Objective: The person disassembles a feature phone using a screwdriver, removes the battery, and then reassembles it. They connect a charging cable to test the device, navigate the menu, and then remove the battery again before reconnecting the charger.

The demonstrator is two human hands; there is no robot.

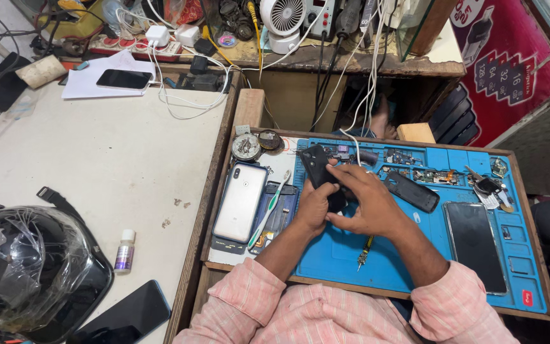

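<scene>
We hold a black phone [321, 175] upright over the blue repair mat [351, 255], left hand [313, 207] gripping it from below to steady it, right hand [364, 200] pinching its edge. White phone [240, 202] and toothbrush [270, 208] lie aside, left of the mat.

Left hand [314, 205], right hand [365, 205] clasped together

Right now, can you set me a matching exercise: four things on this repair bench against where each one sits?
Things:
1. black phone part
2. white toothbrush
3. small white-capped bottle
4. white desk fan

Places:
a. on the pale table, left
b. on the back shelf
c. held in both hands
d. beside the white phone

Pairs: 1-c, 2-d, 3-a, 4-b
</scene>
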